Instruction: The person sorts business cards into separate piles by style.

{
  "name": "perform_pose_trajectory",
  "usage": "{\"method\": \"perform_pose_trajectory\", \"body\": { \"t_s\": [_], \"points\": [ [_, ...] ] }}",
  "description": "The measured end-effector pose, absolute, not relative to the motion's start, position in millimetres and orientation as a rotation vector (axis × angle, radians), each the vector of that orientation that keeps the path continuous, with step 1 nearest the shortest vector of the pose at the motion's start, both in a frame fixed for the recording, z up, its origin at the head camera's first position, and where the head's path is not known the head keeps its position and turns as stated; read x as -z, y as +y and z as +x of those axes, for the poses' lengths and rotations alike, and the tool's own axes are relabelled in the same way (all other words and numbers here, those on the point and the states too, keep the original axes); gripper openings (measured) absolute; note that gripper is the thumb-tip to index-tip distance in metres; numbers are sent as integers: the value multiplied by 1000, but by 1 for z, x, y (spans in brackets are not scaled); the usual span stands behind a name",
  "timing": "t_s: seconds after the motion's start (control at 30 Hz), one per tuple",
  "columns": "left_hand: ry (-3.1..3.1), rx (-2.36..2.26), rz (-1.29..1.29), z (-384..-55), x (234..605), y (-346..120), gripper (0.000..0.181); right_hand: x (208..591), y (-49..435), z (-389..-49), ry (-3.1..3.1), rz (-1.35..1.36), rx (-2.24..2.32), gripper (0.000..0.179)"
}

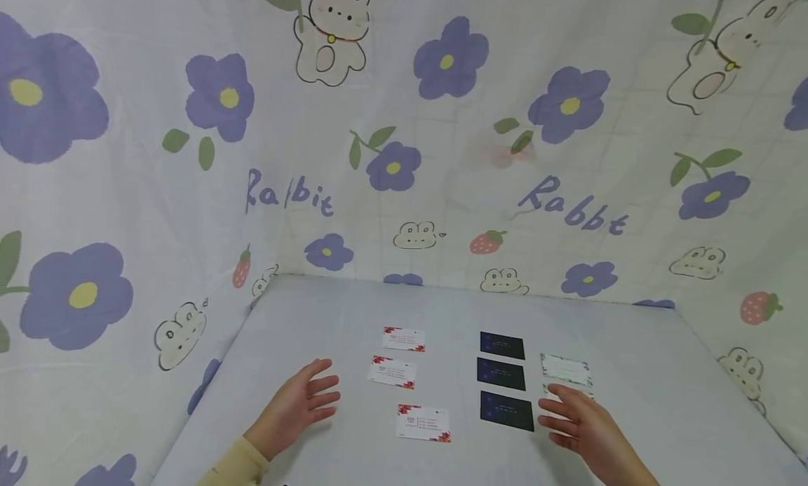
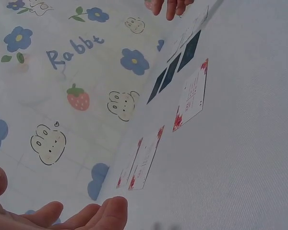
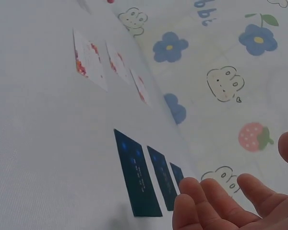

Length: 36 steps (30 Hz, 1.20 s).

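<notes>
Three white cards with red leaf corners lie in a loose column: a far card [image 1: 404,339], a middle card [image 1: 392,372] and a near card [image 1: 423,423]. To their right is a column of dark blue cards, the far one [image 1: 502,345], the middle one [image 1: 501,374] and the near one [image 1: 507,410]. Farther right lies a white card with a green leafy border [image 1: 566,369]; a second is mostly hidden behind my right hand [image 1: 583,424]. That hand hovers beside the dark cards, fingers relaxed, holding nothing. My left hand [image 1: 295,409], also holding nothing, hovers left of the red-cornered cards.
A white tabletop [image 1: 341,304] carries the cards. Around its back and sides hangs a pale curtain [image 1: 454,191] printed with purple flowers, rabbits and strawberries. A beige sleeve [image 1: 236,465] covers my left forearm.
</notes>
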<state>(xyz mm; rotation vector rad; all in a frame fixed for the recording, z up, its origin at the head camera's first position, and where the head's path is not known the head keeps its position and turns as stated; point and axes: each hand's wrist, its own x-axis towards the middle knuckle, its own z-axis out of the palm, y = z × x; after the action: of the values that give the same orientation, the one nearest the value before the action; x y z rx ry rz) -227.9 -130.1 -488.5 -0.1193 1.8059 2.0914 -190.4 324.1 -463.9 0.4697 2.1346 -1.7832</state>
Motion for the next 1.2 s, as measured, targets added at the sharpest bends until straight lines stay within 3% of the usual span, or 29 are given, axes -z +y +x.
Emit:
{"method": "perform_pose_trajectory", "body": {
  "t_s": [0.7,0.9,1.2],
  "points": [
    [1787,-2069,-123,-219,495,-126,71,465,310,-184,2113,466,1821,74],
    [1789,-2057,-75,-238,499,-116,70,468,296,-194,2069,391,1917,72],
    [1856,-2031,-171,-279,502,-102,68,488,262,-244,1932,353,2084,65]
  ]
}}
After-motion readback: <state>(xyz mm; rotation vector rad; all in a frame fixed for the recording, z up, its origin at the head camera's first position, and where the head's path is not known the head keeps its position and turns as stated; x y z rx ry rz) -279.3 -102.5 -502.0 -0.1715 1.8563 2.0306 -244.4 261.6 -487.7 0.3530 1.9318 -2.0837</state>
